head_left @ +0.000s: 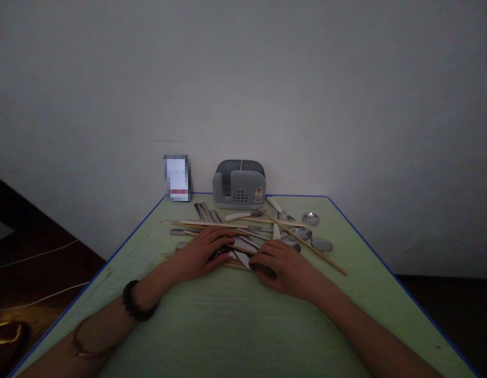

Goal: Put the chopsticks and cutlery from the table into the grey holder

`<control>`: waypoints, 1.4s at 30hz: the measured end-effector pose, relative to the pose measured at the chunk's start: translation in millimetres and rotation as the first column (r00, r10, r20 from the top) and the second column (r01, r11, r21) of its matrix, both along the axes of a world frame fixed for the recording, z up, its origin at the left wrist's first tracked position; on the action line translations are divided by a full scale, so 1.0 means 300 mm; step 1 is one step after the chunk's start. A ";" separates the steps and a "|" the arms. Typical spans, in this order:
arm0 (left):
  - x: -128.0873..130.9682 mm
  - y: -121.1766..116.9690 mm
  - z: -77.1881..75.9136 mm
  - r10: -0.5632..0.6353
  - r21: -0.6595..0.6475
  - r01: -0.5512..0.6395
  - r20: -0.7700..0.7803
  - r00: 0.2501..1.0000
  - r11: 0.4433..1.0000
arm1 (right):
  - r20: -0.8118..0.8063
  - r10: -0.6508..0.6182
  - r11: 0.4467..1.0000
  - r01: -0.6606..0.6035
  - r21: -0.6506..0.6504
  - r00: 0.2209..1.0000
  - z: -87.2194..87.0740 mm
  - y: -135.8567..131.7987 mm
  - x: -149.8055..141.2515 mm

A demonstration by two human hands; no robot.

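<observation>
My left hand (206,251) lies low over a heap of cutlery, its fingers curled and what they hold hidden beneath them. My right hand (280,265) is closed, thumb and fingers pinched at the end of a thin wooden chopstick (243,249) that spans the gap between both hands. Under and around them lie more chopsticks (235,265), metal handles (204,211) and a fork with a white handle (241,216). To the right of the heap are spoons (322,244) and a long chopstick (325,258) lying aslant.
A grey cutlery holder (249,186) with drain holes stands at the table's back edge. Left of it a phone (177,178) with a lit screen leans upright by the wall (306,105). The green table (227,325) has a blue edge. White cables (42,302) run at the left.
</observation>
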State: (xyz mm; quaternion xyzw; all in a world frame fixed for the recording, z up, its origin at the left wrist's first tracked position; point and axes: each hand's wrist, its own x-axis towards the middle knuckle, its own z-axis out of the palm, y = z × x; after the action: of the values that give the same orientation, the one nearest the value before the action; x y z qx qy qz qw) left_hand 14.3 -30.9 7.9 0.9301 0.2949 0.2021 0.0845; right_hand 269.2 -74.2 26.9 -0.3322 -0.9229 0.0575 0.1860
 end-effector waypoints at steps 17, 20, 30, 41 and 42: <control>0.005 -0.013 0.023 -0.061 -0.087 0.063 0.023 0.998 0.994 | -0.006 -0.175 0.984 0.175 -0.020 0.984 -0.003 0.021 0.043; 0.005 -0.016 0.026 -0.065 -0.084 0.066 0.016 0.998 0.994 | -0.020 -0.154 0.988 0.154 -0.025 0.988 -0.005 0.029 0.052; -0.009 0.011 -0.010 0.178 0.085 -0.190 0.129 0.975 0.978 | -0.489 -0.449 0.893 0.360 -0.270 0.748 -0.019 0.072 0.109; -0.023 0.036 -0.024 0.250 0.066 -0.275 0.260 0.933 0.959 | -0.772 -0.610 0.762 -0.137 -0.633 0.178 -0.033 0.107 0.117; -0.023 0.037 -0.024 0.271 0.064 -0.301 0.290 0.918 0.951 | -0.769 -0.622 0.751 -0.164 -0.639 0.148 -0.031 0.107 0.115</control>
State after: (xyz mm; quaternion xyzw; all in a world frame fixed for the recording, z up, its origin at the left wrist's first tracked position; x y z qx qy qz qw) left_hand 7.4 -19.9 0.7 0.8425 0.4018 0.3561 0.0443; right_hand 303.6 -42.0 17.5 -0.4040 -0.4471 0.5060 0.6171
